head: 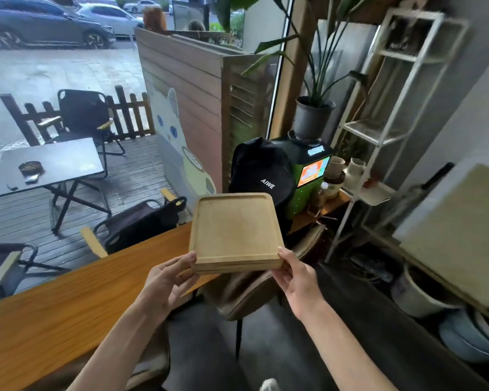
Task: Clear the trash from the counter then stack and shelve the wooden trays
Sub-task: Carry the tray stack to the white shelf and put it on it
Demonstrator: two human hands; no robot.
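A stack of square wooden trays (pixel 233 230), light brown with a raised rim, is held level in the air past the end of the wooden counter (pixel 68 306). My left hand (pixel 170 280) grips the stack's near left corner. My right hand (pixel 295 275) grips its near right corner. At least two trays show at the stack's front edge. The top tray holds nothing.
A brown chair (pixel 254 292) stands under the trays. Beyond it are a black bag (pixel 261 170), a green machine with a screen (pixel 311 173) and a potted plant (pixel 312 117). A white metal shelf rack (pixel 384 131) stands to the right. Low shelving at right holds bowls (pixel 469 340).
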